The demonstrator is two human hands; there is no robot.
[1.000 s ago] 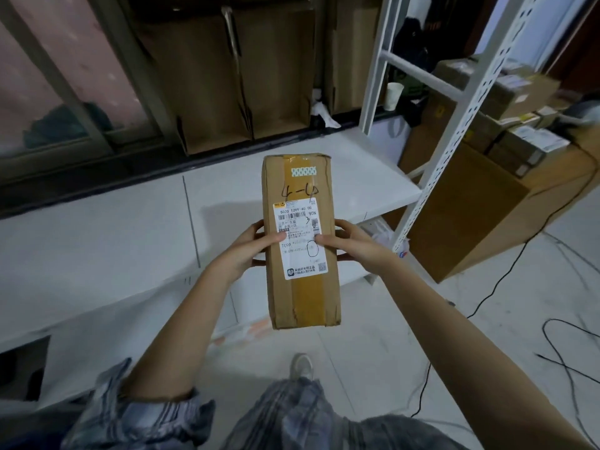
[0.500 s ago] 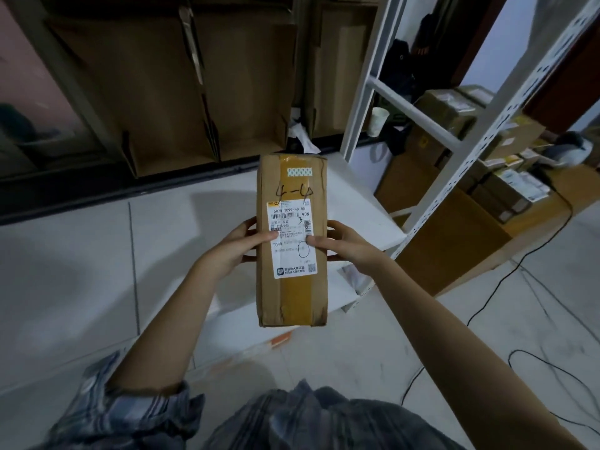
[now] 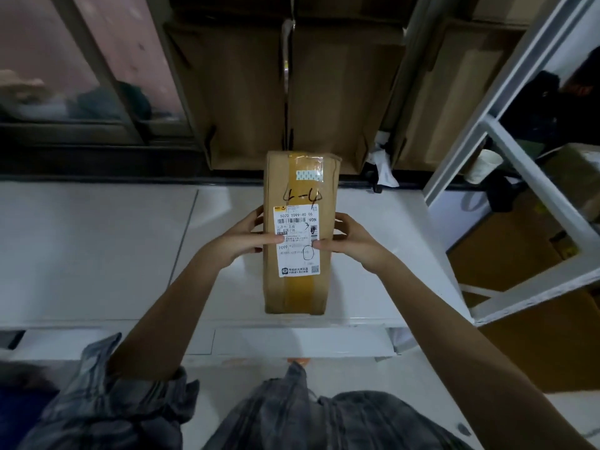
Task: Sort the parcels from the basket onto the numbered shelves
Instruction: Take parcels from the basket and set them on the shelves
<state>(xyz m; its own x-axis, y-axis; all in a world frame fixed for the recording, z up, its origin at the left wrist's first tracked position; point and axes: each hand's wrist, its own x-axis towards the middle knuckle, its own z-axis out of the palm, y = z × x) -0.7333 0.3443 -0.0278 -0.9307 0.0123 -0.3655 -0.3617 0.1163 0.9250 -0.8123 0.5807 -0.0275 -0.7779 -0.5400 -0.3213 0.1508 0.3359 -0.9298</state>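
Note:
A long brown cardboard parcel (image 3: 298,297), taped along its length, carries a white shipping label and the handwritten mark "4-4". My left hand (image 3: 242,240) grips its left side and my right hand (image 3: 350,240) grips its right side, thumbs lying on the label. The parcel is over the white shelf board (image 3: 97,248), near the board's front edge; I cannot tell whether it rests on the board. No basket is in view.
Large flat cardboard sheets (image 3: 246,92) lean upright behind the shelf. A white perforated shelf upright (image 3: 506,92) and crossbar (image 3: 539,190) rise at the right, with a paper cup (image 3: 483,165) and brown boxes (image 3: 519,287) beyond. A window (image 3: 81,69) is at back left.
I have stepped closer to the white shelf. The parcel, still held in both hands, has moved forward from in front of the shelf to over its board.

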